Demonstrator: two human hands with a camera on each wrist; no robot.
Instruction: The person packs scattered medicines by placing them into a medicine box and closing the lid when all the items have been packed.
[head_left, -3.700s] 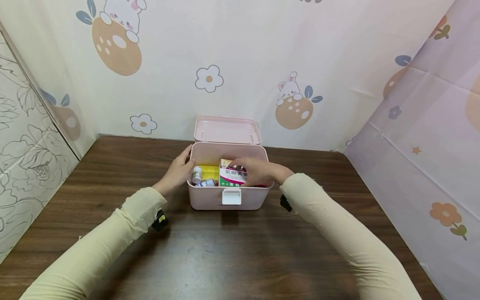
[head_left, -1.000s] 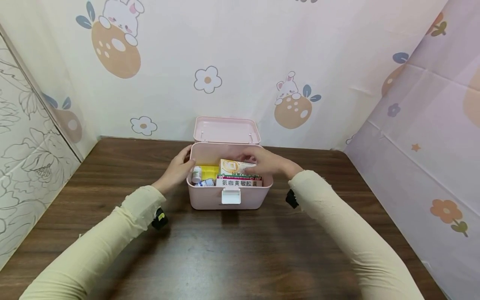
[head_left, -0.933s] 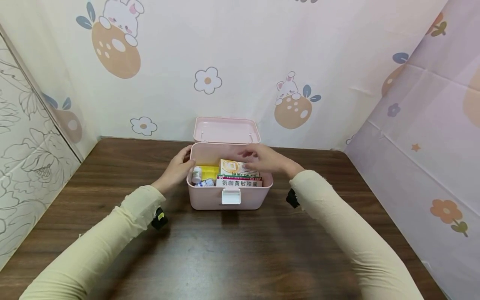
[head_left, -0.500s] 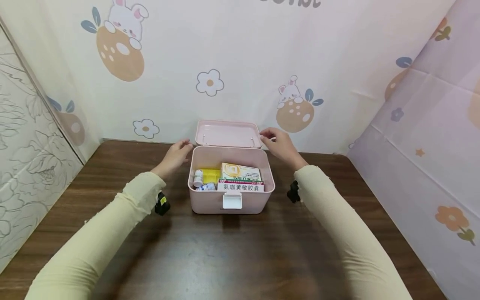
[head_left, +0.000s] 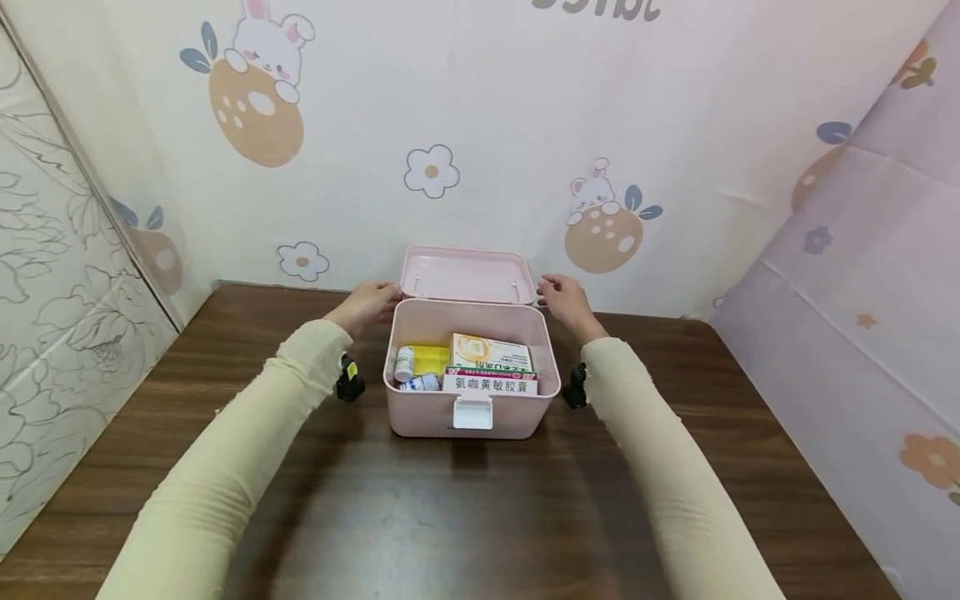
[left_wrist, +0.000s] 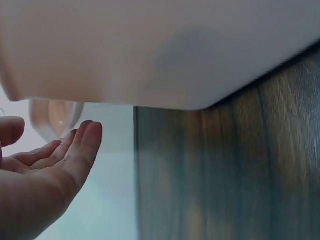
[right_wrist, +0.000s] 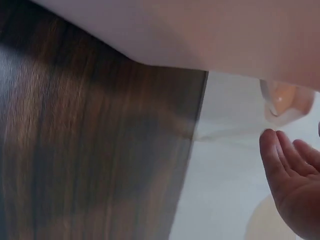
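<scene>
A pink medicine box (head_left: 423,417) stands on the table with its lid (head_left: 468,277) tipped back. My left hand (head_left: 369,305) is at the lid's left edge, and in the left wrist view its fingers (left_wrist: 80,150) reach out relaxed, thumb apart. On the other side, my right hand (head_left: 566,302) is beside the lid's right edge; the right wrist view has its fingers (right_wrist: 275,160) loosely bent just short of the lid. Inside the box are a white capsule carton (head_left: 491,383), a white-and-orange carton (head_left: 491,352), a small white bottle (head_left: 404,364) and a yellow item (head_left: 431,359).
A blue-and-white striped item (head_left: 422,382) lies below the bottle inside the box. The white latch (head_left: 473,412) hangs on the front. Behind the dark wooden table (head_left: 465,517) is a patterned wall covering (head_left: 495,100), close to the lid.
My right hand has left the cartons inside the box and moved up to the lid's right side. The capsule carton now sits low at the front. My left hand has shifted from the rim to the lid.
</scene>
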